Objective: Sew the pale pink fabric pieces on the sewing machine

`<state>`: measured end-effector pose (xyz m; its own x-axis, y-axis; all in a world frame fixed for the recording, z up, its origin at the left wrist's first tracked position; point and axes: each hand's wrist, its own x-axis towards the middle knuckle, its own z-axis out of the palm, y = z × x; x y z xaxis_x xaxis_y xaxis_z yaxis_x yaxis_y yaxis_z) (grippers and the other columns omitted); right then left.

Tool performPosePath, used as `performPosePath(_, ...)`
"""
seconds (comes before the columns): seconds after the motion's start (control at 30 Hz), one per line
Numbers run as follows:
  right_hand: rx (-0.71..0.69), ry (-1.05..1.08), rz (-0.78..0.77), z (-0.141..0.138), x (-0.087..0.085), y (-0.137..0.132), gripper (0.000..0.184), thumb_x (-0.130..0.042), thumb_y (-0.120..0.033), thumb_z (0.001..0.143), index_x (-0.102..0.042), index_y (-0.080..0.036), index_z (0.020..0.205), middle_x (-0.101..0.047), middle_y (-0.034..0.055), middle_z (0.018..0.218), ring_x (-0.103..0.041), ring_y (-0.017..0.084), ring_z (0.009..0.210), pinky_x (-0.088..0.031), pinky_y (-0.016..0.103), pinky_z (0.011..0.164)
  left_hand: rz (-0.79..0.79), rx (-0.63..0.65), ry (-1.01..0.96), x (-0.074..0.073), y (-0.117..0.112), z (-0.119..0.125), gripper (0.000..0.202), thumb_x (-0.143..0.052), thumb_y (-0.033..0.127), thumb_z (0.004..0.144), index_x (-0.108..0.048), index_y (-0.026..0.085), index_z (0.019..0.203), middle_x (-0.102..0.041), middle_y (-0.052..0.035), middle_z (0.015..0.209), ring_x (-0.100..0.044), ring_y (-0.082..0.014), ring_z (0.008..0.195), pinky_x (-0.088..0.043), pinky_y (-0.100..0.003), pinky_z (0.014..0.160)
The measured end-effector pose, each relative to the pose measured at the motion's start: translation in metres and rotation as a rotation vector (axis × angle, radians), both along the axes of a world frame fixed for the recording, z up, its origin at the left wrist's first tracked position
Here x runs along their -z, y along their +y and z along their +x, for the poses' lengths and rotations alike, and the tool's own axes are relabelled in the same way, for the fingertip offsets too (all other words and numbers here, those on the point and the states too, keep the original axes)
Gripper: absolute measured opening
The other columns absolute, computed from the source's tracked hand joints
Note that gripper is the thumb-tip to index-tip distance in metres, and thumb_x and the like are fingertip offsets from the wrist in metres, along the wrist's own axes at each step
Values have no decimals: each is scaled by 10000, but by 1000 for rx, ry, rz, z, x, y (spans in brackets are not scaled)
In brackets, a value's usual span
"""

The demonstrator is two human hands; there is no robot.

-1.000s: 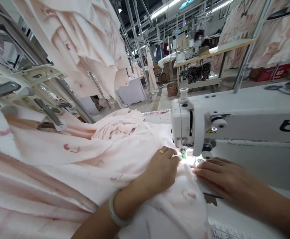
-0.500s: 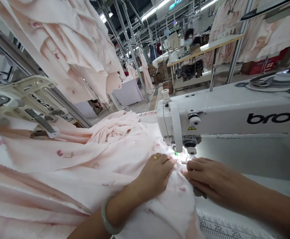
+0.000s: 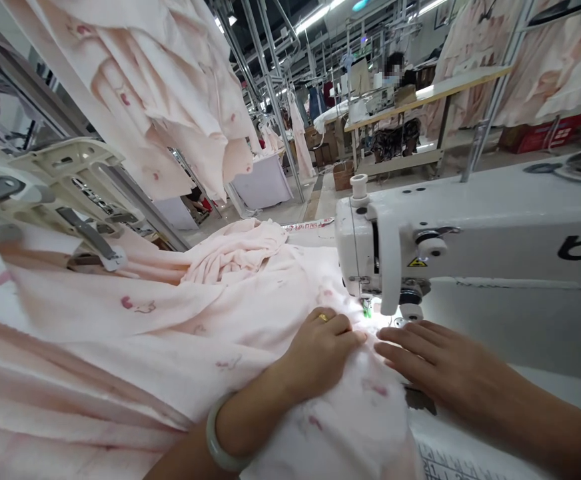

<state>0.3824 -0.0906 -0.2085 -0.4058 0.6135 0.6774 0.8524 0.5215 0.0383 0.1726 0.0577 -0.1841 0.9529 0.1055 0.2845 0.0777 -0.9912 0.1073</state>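
Note:
A pale pink printed fabric [image 3: 180, 333] lies bunched across the sewing table and runs under the head of a white sewing machine [image 3: 470, 240]. My left hand [image 3: 320, 350], with a gold ring and a green bangle, presses flat on the fabric just left of the needle [image 3: 368, 308], fingers stretched out. To the right of the needle my right hand [image 3: 435, 363] lies flat with fingers extended, fingertips on the fabric edge close to the presser foot. The lit needle area sits between both hands' fingertips.
More pink garments [image 3: 160, 100] hang overhead at the left. A cream plastic rack [image 3: 65, 193] stands at the far left. A ruler scale [image 3: 445, 463] is printed on the table front. Behind are metal poles, worktables [image 3: 420, 100] and another person at a distant machine.
The view has swung slightly right and back. Both hands stay flat on the fabric beside the needle, and the fabric has shifted little.

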Motion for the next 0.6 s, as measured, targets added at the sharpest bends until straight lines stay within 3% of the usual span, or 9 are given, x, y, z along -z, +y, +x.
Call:
performPosePath(0.1, 14, -140, 113, -7, 0, 3, 331, -389, -28, 1078, -634, -82, 1294, -784, 104, 1122, -673, 224, 883, -525, 397, 861, -9, -11, -3, -2, -1, 1, 308, -485, 150, 1080, -757, 193, 1219, -753, -60, 1038, -670, -213, 1024, -528, -365, 1054)
performPosePath(0.27, 64, -244, 175, -13, -2, 5, 370, -367, 55, 1021, -671, -99, 1164, -806, 85, 1050, -697, 228, 824, -524, 406, 863, -34, -55, -16, -4, -2, 1, 327, -451, 97, 1063, -745, 182, 1178, -771, -84, 1194, -684, -207, 1157, -509, -361, 1077)
performPosePath(0.43, 5, -76, 85, -11, -4, 5, 318, -358, -109, 1149, -670, -150, 1108, -819, 58, 988, -763, 168, 813, -573, 319, 775, 18, 7, 46, -4, -1, 2, 308, -465, 60, 1031, -737, 165, 1128, -778, -78, 1226, -685, -204, 1187, -476, -350, 1121)
performPosePath(0.6, -20, 28, -40, -11, -6, 5, 337, -401, -197, 1167, -709, -191, 1030, -817, 34, 924, -772, 150, 729, -591, 286, 646, 36, 25, 81, -1, -1, 0, 367, -492, 114, 1052, -667, 188, 1366, -759, -62, 1356, -681, -196, 1259, -450, -347, 1172)
